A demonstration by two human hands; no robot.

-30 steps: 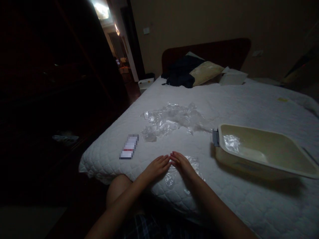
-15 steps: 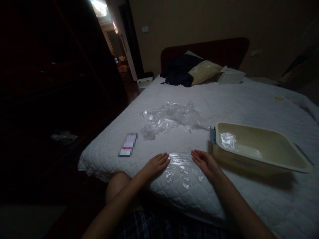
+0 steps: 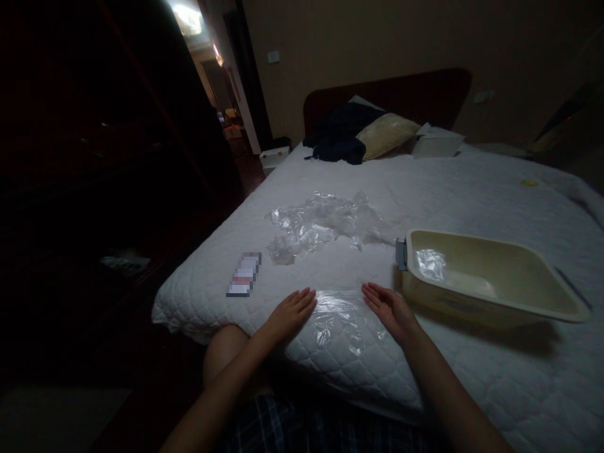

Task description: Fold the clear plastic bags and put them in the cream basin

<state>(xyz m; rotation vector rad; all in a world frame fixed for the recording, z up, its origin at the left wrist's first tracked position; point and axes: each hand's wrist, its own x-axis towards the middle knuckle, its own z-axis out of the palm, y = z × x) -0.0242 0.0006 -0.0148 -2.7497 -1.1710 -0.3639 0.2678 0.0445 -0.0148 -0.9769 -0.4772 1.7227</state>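
A clear plastic bag (image 3: 343, 319) lies spread flat on the white quilted bed (image 3: 448, 207), near its front edge. My left hand (image 3: 289, 311) rests flat on the bag's left edge, fingers stretched out. My right hand (image 3: 389, 308) lies flat on the bag's right edge, fingers also straight. Neither hand holds anything.
A heap of crumpled clear plastic bags (image 3: 321, 226) lies farther up the bed. A beige plastic tub (image 3: 486, 283) with a bit of plastic inside stands to the right. A small blurred card (image 3: 244, 274) lies at the left. Pillows and dark clothes (image 3: 342, 135) sit by the headboard.
My hands, which met at the fingertips over the bag a second ago, have slid apart to its left and right edges, leaving the bag flat between them.
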